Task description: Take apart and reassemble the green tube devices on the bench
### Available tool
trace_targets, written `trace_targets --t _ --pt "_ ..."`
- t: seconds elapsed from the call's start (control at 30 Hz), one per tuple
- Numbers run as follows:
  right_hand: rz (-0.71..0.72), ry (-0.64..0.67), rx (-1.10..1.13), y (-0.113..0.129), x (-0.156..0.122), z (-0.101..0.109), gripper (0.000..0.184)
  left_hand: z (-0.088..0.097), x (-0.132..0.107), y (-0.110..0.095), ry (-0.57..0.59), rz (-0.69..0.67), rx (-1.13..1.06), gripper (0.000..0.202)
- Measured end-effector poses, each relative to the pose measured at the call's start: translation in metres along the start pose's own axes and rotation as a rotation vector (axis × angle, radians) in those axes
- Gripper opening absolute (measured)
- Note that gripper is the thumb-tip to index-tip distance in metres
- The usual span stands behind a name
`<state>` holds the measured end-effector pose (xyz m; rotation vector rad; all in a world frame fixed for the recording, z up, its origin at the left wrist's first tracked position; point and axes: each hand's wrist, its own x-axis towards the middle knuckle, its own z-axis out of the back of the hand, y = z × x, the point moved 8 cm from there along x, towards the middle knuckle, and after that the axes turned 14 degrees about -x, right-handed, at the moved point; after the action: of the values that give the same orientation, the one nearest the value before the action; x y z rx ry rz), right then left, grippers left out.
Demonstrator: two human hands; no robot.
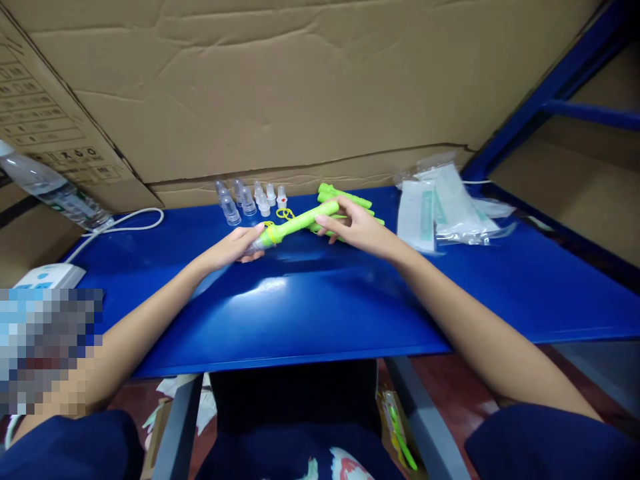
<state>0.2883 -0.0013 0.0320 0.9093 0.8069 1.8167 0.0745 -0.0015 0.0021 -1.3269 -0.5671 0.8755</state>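
A green plastic tube (300, 223) with a yellow ring and a clear tip at its left end lies slanted over the blue table (310, 307). My left hand (240, 245) is closed on the clear tip end. My right hand (357, 227) grips the tube's right end, fingers curled on it. Behind my right hand lies a small pile of more green tubes (345, 197). A yellow ring (285, 214) lies just behind the held tube. Several small clear bottles (247, 199) stand in a group further back.
Clear plastic bags (440, 207) lie at the right of the table. A white power strip (47, 275) with a cable (130, 223) and a water bottle (55, 190) are at the left. Cardboard (300, 87) walls the back. A blue metal frame (545, 87) rises at the right.
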Motion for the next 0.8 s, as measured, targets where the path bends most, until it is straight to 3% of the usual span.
trace_targets --t 0.07,0.23,0.33,0.43,0.63,0.8 --pt "-0.024 0.037 0.009 0.004 -0.002 -0.003 0.047 0.001 -0.001 -0.001 -0.001 0.008 -0.042 0.065" --pt "-0.072 -0.018 0.099 0.016 -0.007 0.008 0.055 0.005 -0.006 -0.007 -0.059 -0.050 -0.096 0.059" --pt "-0.158 0.060 0.081 0.009 -0.008 0.002 0.061 -0.003 -0.008 -0.012 -0.033 -0.086 -0.018 0.056" --pt "-0.105 0.104 0.016 0.009 -0.008 -0.003 0.058 -0.010 -0.009 -0.011 0.001 -0.061 0.050 0.056" --pt "0.193 -0.176 -0.044 0.033 -0.009 0.023 0.055 -0.003 -0.006 -0.005 -0.028 0.000 -0.064 0.058" --pt "0.206 -0.399 -0.140 0.030 -0.012 0.046 0.053 0.011 -0.007 -0.006 -0.058 -0.016 -0.053 0.059"
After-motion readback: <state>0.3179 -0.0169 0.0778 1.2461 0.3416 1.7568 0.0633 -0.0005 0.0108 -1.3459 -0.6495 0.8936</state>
